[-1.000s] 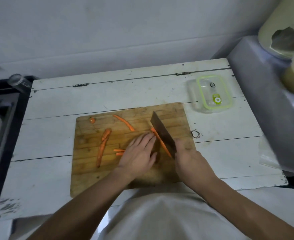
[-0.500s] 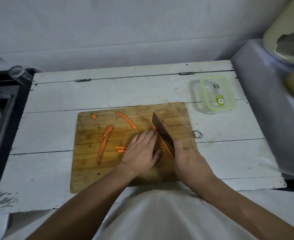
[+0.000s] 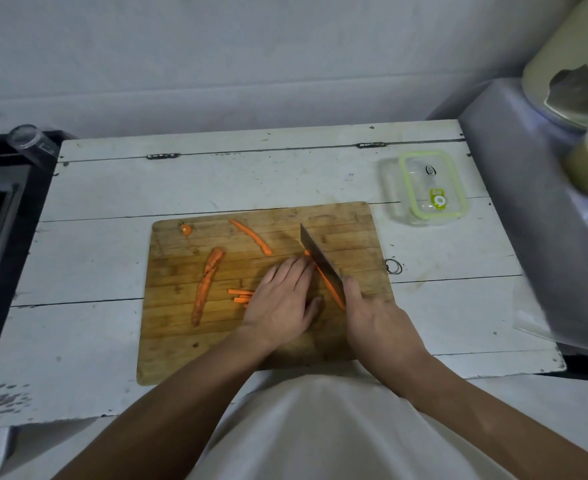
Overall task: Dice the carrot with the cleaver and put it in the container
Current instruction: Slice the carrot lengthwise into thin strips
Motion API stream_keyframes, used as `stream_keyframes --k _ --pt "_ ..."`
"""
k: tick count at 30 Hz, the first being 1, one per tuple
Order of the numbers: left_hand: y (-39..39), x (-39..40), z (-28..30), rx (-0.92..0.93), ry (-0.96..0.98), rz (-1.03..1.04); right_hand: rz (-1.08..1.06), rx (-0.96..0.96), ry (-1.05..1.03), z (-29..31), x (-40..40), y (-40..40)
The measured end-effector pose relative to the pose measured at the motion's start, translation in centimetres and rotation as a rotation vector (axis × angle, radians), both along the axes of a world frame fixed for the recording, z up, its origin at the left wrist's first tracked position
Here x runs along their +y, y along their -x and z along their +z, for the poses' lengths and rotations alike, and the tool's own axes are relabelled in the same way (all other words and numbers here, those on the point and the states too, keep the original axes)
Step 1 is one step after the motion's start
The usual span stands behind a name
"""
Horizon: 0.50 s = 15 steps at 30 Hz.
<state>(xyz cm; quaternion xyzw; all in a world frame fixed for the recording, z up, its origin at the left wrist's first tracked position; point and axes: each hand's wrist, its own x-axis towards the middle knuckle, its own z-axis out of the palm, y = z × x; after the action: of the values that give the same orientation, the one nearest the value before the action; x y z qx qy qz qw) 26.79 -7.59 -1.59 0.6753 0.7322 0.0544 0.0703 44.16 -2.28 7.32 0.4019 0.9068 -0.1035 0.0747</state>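
The right hand (image 3: 375, 317) is wrapped round the handle of the cleaver (image 3: 322, 263), which stands edge-down on the board (image 3: 337, 344), its blade running from the hand away and to the left. The left hand (image 3: 280, 303) lies flat, fingers straight and together, pressing down on the carrot piece (image 3: 330, 289) being cut; only an orange sliver of that piece shows, along the blade's left face, with the fingertips just beside the steel.

Further left, two or three short sticks (image 3: 241, 295) poke out from under the left hand. Beyond them lie a long, rough half (image 3: 207, 285), a thin curved strip (image 3: 251, 236) nearer the far edge, and a small stub end (image 3: 185, 229) at the far left corner. All the carrot is on the board; none is in the container (image 3: 431, 187), which sits well apart on the white table (image 3: 112, 188), to the board's far right, with what looks like its green-rimmed lid on.

Carrot is stiff and light, and I judge the rounded pieces will tend to roll and the thin sticks to skid or snap under the blade. It is best pinned cut-face down, held from above close behind the cut, fingertips tucked back from the edge. The cleaver looks heavy enough to cut by its own weight.
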Motion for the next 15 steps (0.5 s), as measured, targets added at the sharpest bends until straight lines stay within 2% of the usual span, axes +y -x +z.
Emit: stream_keyframes --k 15 --pt "-0.01 0.10 0.03 -0.019 -0.007 -0.004 0.026 -0.068 0.023 -0.09 -0.04 -0.12"
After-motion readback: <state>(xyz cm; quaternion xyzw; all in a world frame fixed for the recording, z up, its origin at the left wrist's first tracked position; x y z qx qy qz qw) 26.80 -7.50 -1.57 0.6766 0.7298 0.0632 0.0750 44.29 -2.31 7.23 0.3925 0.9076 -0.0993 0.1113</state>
